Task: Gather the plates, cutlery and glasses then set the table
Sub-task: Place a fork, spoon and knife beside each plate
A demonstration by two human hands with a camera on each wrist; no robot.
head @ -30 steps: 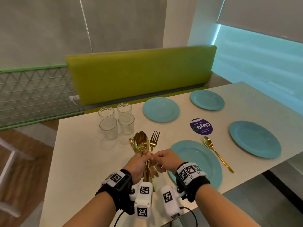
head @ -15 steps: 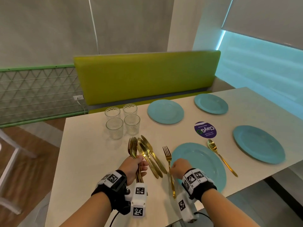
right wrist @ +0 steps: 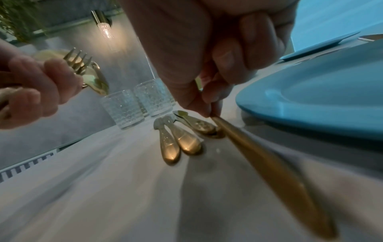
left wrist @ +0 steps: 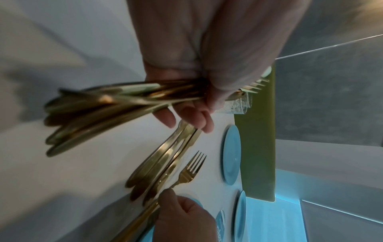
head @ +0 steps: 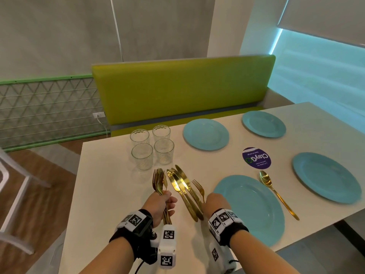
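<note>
On the white worktop (head: 110, 194), four clear glasses (head: 152, 148) are grouped at the far left, upright and close together; nothing can be seen in them. Just near of them, a bundle of gold forks and spoons (head: 159, 181) is gripped by the left hand (head: 161, 204), its fingers curled round the handles, with the heads pointing away from the person. To the right of this bundle, a group of gold knives (head: 183, 191) lies flat on the worktop, blades toward the far side. A single gold fork (head: 198, 188) is pinched at its handle by the fingers of the right hand (head: 216, 201), just beside the knives; whether it rests on the worktop cannot be told, the wrist view being blurred. Right of that hand, the nearest blue plate (head: 254, 208) lies bare, with a gold spoon (head: 276, 193) laid along its right edge. Three further blue plates are set farther off and to the right, around a round purple sticker (head: 256, 158).
</note>
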